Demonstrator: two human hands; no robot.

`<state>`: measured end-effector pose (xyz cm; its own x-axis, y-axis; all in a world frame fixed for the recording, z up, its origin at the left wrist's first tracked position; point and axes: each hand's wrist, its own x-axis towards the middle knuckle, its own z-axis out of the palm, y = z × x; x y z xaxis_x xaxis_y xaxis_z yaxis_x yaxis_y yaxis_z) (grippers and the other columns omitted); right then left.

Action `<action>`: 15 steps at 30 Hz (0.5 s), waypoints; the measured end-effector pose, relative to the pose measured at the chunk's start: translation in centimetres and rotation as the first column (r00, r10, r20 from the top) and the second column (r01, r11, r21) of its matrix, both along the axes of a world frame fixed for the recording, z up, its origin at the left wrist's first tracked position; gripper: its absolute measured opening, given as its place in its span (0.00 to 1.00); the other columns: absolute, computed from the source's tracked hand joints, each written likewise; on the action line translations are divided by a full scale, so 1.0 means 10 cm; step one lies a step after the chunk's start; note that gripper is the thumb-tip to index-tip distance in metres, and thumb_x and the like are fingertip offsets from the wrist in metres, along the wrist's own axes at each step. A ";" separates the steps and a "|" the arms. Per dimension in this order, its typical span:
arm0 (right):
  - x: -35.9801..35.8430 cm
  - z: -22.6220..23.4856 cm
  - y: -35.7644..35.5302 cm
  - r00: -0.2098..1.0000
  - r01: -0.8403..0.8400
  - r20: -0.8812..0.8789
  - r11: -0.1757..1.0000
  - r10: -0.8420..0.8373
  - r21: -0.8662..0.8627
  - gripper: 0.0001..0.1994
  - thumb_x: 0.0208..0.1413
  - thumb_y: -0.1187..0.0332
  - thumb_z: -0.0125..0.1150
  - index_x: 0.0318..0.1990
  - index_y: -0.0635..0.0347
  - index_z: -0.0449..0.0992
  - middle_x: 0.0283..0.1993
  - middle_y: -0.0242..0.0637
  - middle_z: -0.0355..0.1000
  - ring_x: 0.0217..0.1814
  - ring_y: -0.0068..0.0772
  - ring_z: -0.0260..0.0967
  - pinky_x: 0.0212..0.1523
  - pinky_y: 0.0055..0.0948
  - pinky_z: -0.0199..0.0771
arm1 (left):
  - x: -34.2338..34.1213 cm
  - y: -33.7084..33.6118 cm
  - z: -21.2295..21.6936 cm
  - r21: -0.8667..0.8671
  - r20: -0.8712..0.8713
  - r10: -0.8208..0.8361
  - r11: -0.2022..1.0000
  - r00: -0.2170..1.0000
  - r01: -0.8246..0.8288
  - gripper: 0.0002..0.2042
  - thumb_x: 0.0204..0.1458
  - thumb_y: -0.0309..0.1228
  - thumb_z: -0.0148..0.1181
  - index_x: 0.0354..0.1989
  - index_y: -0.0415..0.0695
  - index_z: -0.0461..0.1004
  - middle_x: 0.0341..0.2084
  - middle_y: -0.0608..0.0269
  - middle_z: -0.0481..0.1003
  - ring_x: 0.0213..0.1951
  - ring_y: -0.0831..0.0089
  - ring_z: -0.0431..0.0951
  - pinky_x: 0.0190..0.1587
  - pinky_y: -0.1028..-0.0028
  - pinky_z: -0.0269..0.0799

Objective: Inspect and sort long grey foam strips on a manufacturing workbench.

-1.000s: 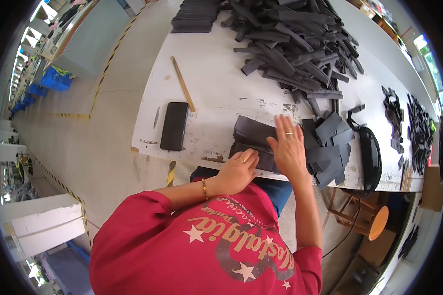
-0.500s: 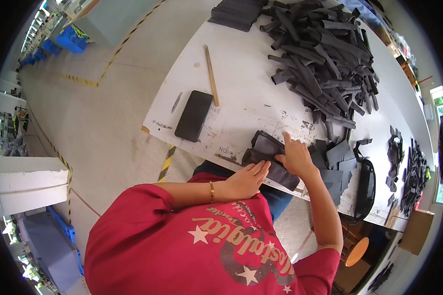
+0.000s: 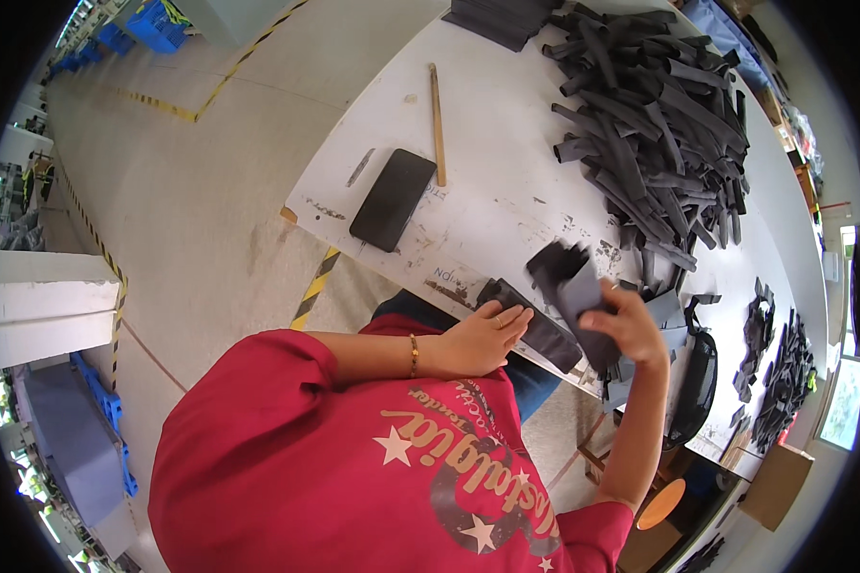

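Note:
My right hand (image 3: 629, 327) grips a dark grey fabric piece (image 3: 575, 285), blurred by motion, raised near the table's front edge. Its thumb lies across the near side of the cloth. Beside it, a long black block (image 3: 535, 328) lies along the edge; what it is made of I cannot tell. My left hand (image 3: 495, 336) rests flat on the block's left part, fingers stretched out and close together. Flat grey pieces (image 3: 672, 315) lie just right of my right hand, partly hidden by it.
A large heap of dark fabric tubes (image 3: 655, 134) covers the table's far right. A black phone (image 3: 393, 201) and a thin wooden stick (image 3: 437, 124) lie at left. Further right are a black mesh-like object (image 3: 696, 387) and piles of dark scraps (image 3: 785, 382). A dark stack (image 3: 503, 19) sits at the far edge.
My right hand has lifted the dark fabric piece off the block and moved it right. My left hand stays at the block. The whole view has shifted slightly.

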<state>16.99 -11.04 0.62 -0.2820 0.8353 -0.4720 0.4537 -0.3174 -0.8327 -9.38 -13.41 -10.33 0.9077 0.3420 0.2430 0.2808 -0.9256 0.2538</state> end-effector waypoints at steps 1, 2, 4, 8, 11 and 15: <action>-0.04 -0.02 -0.05 0.994 -0.105 -0.019 0.994 0.105 0.016 0.20 0.47 0.64 0.71 0.45 0.68 0.77 0.37 0.35 0.67 0.43 0.27 0.63 0.47 0.27 0.63 | -0.02 0.00 0.02 -0.074 -0.022 0.011 0.997 1.000 -0.012 0.28 0.50 0.43 0.59 0.54 0.33 0.70 0.56 0.48 0.67 0.58 0.57 0.66 0.62 0.57 0.56; -0.14 -0.05 -0.12 0.987 -0.158 0.014 0.987 0.158 0.031 0.22 0.47 0.63 0.72 0.46 0.69 0.76 0.38 0.35 0.67 0.44 0.27 0.63 0.48 0.27 0.62 | -0.02 0.00 0.04 -0.147 -0.042 0.019 0.989 0.999 -0.025 0.26 0.51 0.42 0.59 0.53 0.35 0.71 0.53 0.52 0.70 0.57 0.59 0.68 0.62 0.56 0.56; -0.17 -0.25 -0.20 0.983 -0.185 -0.003 0.982 0.185 -0.029 0.22 0.48 0.62 0.71 0.46 0.67 0.76 0.39 0.38 0.67 0.45 0.32 0.63 0.48 0.29 0.63 | -0.01 0.00 0.01 -0.208 -0.080 0.023 0.977 0.996 -0.040 0.23 0.52 0.41 0.59 0.52 0.38 0.73 0.50 0.56 0.71 0.55 0.61 0.70 0.63 0.56 0.55; -0.16 -0.40 -0.30 0.988 -0.125 0.091 0.992 0.125 -0.005 0.22 0.48 0.61 0.69 0.48 0.66 0.76 0.39 0.42 0.67 0.45 0.37 0.64 0.48 0.31 0.64 | -0.13 0.18 -0.07 -0.273 0.227 0.002 0.960 0.974 0.061 0.15 0.48 0.34 0.62 0.43 0.39 0.77 0.41 0.57 0.75 0.46 0.62 0.76 0.61 0.61 0.59; -0.20 -0.42 -0.31 0.977 -0.174 0.127 0.985 0.170 0.019 0.24 0.49 0.62 0.68 0.52 0.65 0.74 0.41 0.46 0.66 0.45 0.41 0.65 0.48 0.32 0.64 | -0.34 0.36 -0.25 -0.534 0.447 0.117 0.830 0.887 0.160 0.15 0.48 0.31 0.63 0.44 0.40 0.77 0.38 0.55 0.77 0.40 0.59 0.78 0.57 0.65 0.66; -0.30 -0.45 -0.34 0.950 -0.187 0.260 0.982 0.174 0.025 0.28 0.49 0.61 0.67 0.57 0.64 0.70 0.44 0.49 0.66 0.46 0.45 0.66 0.49 0.34 0.65 | -0.45 0.67 0.09 -0.949 0.219 0.652 0.315 0.726 0.003 0.19 0.51 0.34 0.64 0.49 0.36 0.74 0.44 0.49 0.76 0.50 0.60 0.76 0.55 0.64 0.69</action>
<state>13.96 -14.47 -3.88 -0.3056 0.8054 -0.5079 0.6990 -0.1724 -0.6941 -13.89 -6.70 -9.43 0.4927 0.8673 -0.0712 0.0262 0.0670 0.9974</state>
